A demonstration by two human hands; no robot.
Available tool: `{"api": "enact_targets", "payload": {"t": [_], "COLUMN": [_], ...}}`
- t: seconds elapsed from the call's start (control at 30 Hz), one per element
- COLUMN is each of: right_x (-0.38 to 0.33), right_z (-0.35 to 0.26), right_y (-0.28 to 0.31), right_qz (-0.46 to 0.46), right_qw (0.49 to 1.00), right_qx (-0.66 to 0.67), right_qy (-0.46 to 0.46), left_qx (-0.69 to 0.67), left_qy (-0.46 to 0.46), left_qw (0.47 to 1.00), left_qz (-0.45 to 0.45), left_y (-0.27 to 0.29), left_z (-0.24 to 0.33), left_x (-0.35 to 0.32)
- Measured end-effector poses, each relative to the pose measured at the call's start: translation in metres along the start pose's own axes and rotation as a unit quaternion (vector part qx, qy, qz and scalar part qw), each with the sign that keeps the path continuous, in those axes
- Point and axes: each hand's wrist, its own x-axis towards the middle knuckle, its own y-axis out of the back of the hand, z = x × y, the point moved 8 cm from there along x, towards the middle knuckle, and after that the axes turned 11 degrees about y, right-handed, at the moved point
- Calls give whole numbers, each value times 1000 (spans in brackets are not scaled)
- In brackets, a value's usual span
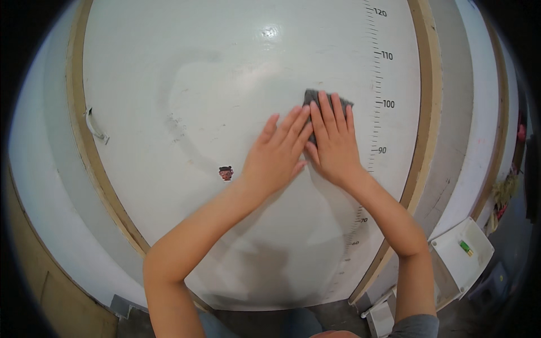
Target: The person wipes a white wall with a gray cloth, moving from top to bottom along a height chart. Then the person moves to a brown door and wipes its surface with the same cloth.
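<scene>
Much of the grey cloth [311, 97] is hidden beneath the right hand [338, 145]. The white door [129, 96] is cut off by the upper edge, the grey sleeve [416, 327] by the lower. The lowest scale marks [347, 260] are blurred.

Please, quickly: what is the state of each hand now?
Left hand: open, at the left edge of the grey cloth.
Right hand: open, flat over it on the white door.

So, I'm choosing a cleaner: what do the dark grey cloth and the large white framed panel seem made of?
Dark grey cloth: probably textile, matte, with a fuzzy edge.
Large white framed panel: smooth and glossy, given its bright reflection; perhaps painted wood or laminate.
</scene>
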Motion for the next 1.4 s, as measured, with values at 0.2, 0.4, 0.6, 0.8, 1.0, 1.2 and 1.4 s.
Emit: {"api": "enact_targets", "payload": {"t": [0.2, 0.4, 0.6, 0.8, 1.0, 1.2, 1.4], "right_x": [16, 8, -17, -5, 53, 46, 29], "right_z": [-8, -29, -71, -86, -78, -112, -142], "right_y": [-2, -13, -28, -34, -20, -40, -51], "right_qz": [21, 2, -50, -71, 5, -27, -80], "right_qw": [1000, 1000, 997, 995, 998, 996, 990], "right_qx": [-22, -6, 32, 60, 45, 50, 73], "right_qy": [8, 24, 50, 39, 53, 73, 95], "left_qx": [-30, -58, 1, 39, 24, -1, -7], "left_qy": [20, 37, 11, 3, 52, 64, 45], "left_qw": [999, 997, 999, 998, 998, 997, 996], "left_qz": [-12, -18, -38, -53, 5, -31, -76], "left_y": [-3, -10, -16, -6, 12, 2, -2], "left_z": [-14, -16, -15, -40, -75, -86, -85], "left_x": [-1, -29, -85, -94, -67, -101, -143]}}
